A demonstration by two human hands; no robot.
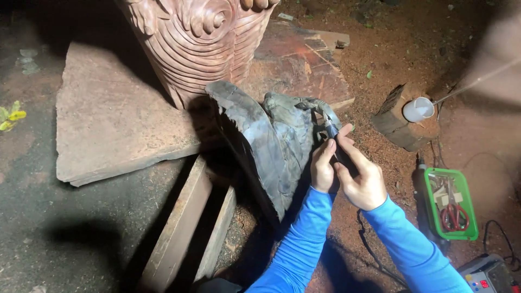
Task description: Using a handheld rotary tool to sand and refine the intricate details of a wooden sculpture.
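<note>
At the centre of my view lies a dark grey carved piece point(266, 144), shaped like a folded wing, propped at a slant against wooden beams point(187, 228). I hold a slim dark handheld carving tool point(332, 132) with its tip touching the carving's upper right edge, at about two o'clock from the carving's middle. My right hand point(364, 182) is wrapped around the tool's body, fingers closed on it, thumb along the shaft. My left hand point(323, 168) presses in just beside it, fingers curled together against the tool and the carving's edge. Both arms wear bright blue sleeves point(304, 244) and enter from five o'clock.

At twelve o'clock rises a large reddish wooden sculpture point(201, 38) cut with curved ridges and a spiral, standing on flat reddish slabs point(114, 108). At three o'clock sits a wood block point(399, 122) with a white cup point(418, 109) on it. At four o'clock a green tray point(453, 203) holds red-handled scissors point(455, 214). A grey control box point(485, 274) sits at the lower right corner. Reddish sawdust covers the ground point(407, 43).
</note>
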